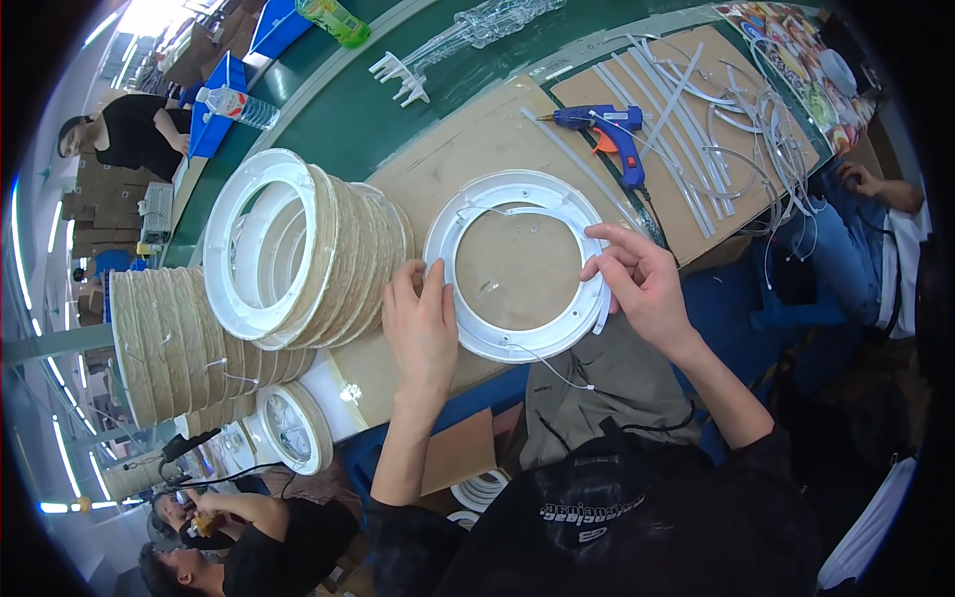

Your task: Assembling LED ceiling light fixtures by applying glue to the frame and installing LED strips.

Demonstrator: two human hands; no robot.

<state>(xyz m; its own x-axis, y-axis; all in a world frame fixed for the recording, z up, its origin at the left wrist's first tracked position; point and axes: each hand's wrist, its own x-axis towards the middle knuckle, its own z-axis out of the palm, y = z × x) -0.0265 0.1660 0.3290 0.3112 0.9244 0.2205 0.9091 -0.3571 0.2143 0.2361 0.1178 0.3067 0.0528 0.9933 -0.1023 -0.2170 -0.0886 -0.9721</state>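
A white plastic ring (479, 324) lies flat on the cardboard in front of me, with its wide middle hole showing the board beneath. My left hand (421, 326) grips the ring's left rim, thumb over the edge and fingers along the outside. At the right rim, my right hand (645, 291) pinches a narrow pale strip (603, 314) that follows the ring's edge; its fingertips partly cover it. A thin wire with a small white connector (590, 387) trails off the near side of the ring over my lap.
Stacked white-rimmed rings wrapped in beige cord (363, 234) stand close on the left. A blue glue gun (622, 129) lies beyond the ring, beside clear strips and tangled wires (766, 149). A water bottle (239, 107) stands by blue bins. Other people sit left and right.
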